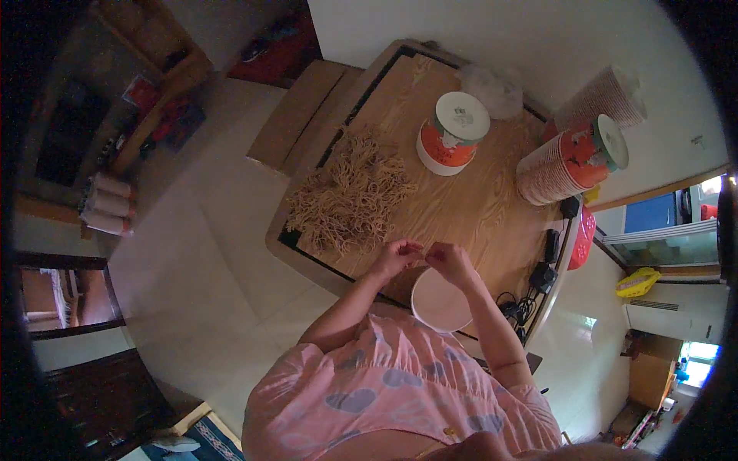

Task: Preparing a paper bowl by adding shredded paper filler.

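My left hand and my right hand are held close together near the table's front edge, thumbs and fingers pinched. Whatever lies between the fingertips is too small to make out. Just beneath my right hand stands a round white paper tub, its open mouth facing up. To the left of my hands spreads a tangled heap of tan, string-like strands. Farther back, an orange and white paper tub sits upside down with its pale round base on top.
Nested stacks of paper tubs lean at the right, an orange-and-white one and another stack behind it. A clear plastic bag lies at the back of the wooden table. Black adapters and cables crowd the right edge. A cardboard box adjoins the left side.
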Available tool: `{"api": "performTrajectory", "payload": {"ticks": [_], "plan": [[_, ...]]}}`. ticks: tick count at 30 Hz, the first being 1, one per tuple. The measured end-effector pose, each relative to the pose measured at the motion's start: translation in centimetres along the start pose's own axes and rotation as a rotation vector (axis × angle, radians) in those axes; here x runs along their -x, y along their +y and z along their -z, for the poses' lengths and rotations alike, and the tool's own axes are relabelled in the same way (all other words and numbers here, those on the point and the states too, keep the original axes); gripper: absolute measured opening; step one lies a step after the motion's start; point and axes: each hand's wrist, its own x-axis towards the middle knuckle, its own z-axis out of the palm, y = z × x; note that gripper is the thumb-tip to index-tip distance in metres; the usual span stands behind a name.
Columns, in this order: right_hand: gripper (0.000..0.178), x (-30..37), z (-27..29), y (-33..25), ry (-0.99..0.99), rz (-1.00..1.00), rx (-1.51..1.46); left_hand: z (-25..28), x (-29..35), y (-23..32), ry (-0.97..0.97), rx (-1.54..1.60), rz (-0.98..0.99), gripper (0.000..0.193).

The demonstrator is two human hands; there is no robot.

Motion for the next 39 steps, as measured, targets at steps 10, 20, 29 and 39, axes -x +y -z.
{"api": "performTrajectory", "payload": {"ticks": [10, 20, 29, 39], "plan": [[0.01, -0.1, -1.2, 2.4, 0.051, 0.059, 0.006, -4.6, 11.0, 23.2, -0.478, -0.221, -0.681, 0.019], [0.013, 0.1, -0.3, 1.4, -0.003, -0.062, -0.059, -10.4, 17.2, 32.7, 0.077, -0.657, -1.372, 0.023], [0.013, 0.1, -0.2, 0.9, -0.023, -0.021, 0.009, -10.2, 15.1, 32.2, 0.035, -0.548, -1.583, 0.021], [0.013, 0.0, 0.0, 1.0, 0.022, -0.014, -0.016, -9.2, 14.8, 31.1, -0.017, -0.657, -1.481, 0.028]]}}
